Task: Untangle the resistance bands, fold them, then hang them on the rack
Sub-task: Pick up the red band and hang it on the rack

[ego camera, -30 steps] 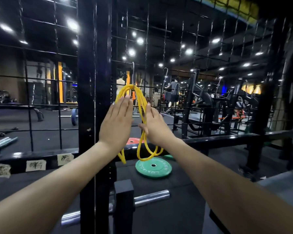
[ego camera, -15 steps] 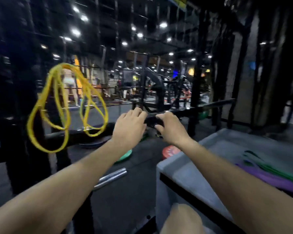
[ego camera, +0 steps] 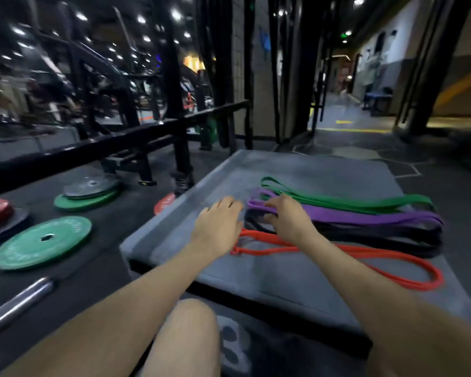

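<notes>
Four flat resistance bands lie side by side on top of a grey padded box (ego camera: pixel 297 270), each a long loop stretched out toward the right. Farthest away is the green band (ego camera: pixel 346 201), then the purple band (ego camera: pixel 365 216), then a black band (ego camera: pixel 378 235) that is hard to make out against its own shadow, and nearest the camera a thinner red band (ego camera: pixel 365 255) whose left end is kinked and whose right end curls round near the box's edge. The left ends of the bands overlap and bunch together. The right hand (ego camera: pixel 288 217) hangs over that bunched end, fingers curled down among the purple and black loops; motion blur hides whether they actually pinch a band. The left hand (ego camera: pixel 218 227) is just beside it, palm down, fingers loosely extended over the grey surface and holding nothing, its heel over the red band's left end. Both forearms are bare, and a bare knee (ego camera: pixel 186 338) shows at the bottom. On the dark floor to the left lie green weight plates (ego camera: pixel 42 244) and a steel barbell (ego camera: pixel 14 303), with a black rack (ego camera: pixel 152 77) behind.
</notes>
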A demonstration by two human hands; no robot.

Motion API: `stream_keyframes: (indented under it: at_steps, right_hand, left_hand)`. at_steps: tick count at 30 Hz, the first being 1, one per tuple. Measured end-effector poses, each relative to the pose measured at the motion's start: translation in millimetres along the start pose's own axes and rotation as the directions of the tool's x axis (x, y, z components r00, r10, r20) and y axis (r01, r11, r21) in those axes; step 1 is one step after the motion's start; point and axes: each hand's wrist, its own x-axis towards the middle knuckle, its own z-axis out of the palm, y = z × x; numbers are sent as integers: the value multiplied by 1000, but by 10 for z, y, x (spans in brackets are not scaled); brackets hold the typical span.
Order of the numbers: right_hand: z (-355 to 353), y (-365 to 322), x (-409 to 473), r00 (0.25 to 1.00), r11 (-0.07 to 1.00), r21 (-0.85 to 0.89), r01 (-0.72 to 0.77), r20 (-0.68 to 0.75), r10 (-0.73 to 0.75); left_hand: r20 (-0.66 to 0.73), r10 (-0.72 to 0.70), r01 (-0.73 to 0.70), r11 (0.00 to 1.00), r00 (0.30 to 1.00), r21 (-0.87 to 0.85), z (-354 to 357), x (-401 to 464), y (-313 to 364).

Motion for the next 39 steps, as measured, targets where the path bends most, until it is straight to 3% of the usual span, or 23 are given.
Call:
stream_keyframes:
  at_steps: [6,11,16,23,28,33,39]
  right_hand:
    - [64,866,-200,983,983,-13,-181,13,181]
    - [117,1257,-311,959,959,-24,-281,-36,280]
    - [126,1431,-361,964,962,-62,-264,-33,263]
    - [61,1510,-363,975,973,-60,-221,-23,220]
    - [30,1581,-371,969,969,-33,-247,-14,246]
    - [53,1560,-343,968,973,-52,-227,-122,219]
    - [51,1595,-349,961,963,-42,-265,-89,261]
  left_hand:
    - [142,91,-69,986,986,-151,717,259,428]
    - [166,178,-130,956,970,-263,1142,459,700]
    - [62,205,-182,948,977,-261,1360,573,744]
    - [-39,151,-154,896,988,-416,1402,617,734]
    - [14,136,-122,926,991,-356,1374,690,728]
    - [-48,117,-125,959,992,-253,1352,749,827]
    - [58,131,-115,967,990,-229,1311,781,810]
